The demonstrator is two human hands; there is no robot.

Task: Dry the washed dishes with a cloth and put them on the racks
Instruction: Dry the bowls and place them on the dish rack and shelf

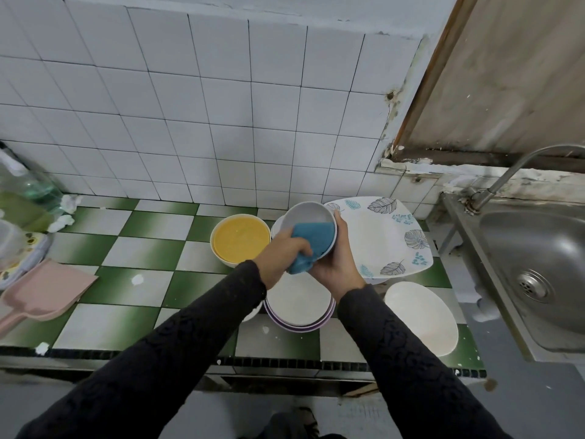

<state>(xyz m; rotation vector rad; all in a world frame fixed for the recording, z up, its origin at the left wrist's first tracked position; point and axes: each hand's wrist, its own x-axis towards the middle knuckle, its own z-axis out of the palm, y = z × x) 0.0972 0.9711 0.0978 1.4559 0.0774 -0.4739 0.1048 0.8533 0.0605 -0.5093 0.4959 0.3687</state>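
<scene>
Fingers [342,229] of the right hand [335,264] curl round a grey bowl [308,213], holding it tilted above the tiled desk [152,245]. The left hand [281,251] grips a bunched blue cloth [313,239], pressed inside the bowl. Beneath them sits a stack of white plates [297,299]; a yellow bowl [240,239] stands to the left and a leaf-patterned plate [380,242] to the right.
</scene>
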